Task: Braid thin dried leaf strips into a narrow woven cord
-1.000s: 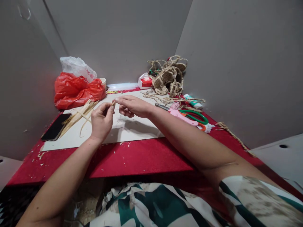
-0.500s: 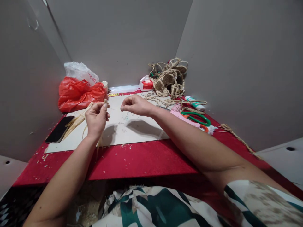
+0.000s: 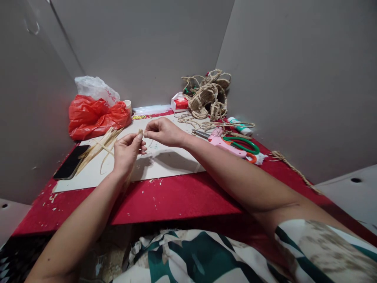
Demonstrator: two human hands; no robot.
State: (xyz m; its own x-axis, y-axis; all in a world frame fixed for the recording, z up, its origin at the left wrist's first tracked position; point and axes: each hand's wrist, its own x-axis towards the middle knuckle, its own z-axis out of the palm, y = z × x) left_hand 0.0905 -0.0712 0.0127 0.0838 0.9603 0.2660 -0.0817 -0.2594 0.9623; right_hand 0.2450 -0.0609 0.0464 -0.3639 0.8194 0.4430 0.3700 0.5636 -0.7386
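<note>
Between the thumb and forefinger of my left hand [image 3: 127, 151] is pinched a small tan piece of dried plant fibre [image 3: 140, 132]. A pale strand hangs down below that hand past the board's front edge. My right hand [image 3: 163, 131] comes in from the right, thumb and forefinger pinched together right beside the piece. Whether a thin strand lies between those fingertips is too small to tell. Both hands hover over a white board [image 3: 165, 171]. To the left, a bundle of dried straw-coloured strips [image 3: 98, 149] lies on the board.
A black phone [image 3: 70, 163], red plastic bag [image 3: 98, 116] and paper cup [image 3: 127, 105] sit left. Behind are a tissue pack [image 3: 179, 103] and coiled braided rope [image 3: 206, 96]. At right lie a pink glue gun [image 3: 225, 145], green-handled scissors [image 3: 247, 144] and white-green tube [image 3: 240, 126]. Grey panels surround the table.
My left hand has moved right and my right hand slightly left, so their fingertips now nearly meet at the fibre piece. The view has shifted slightly.
</note>
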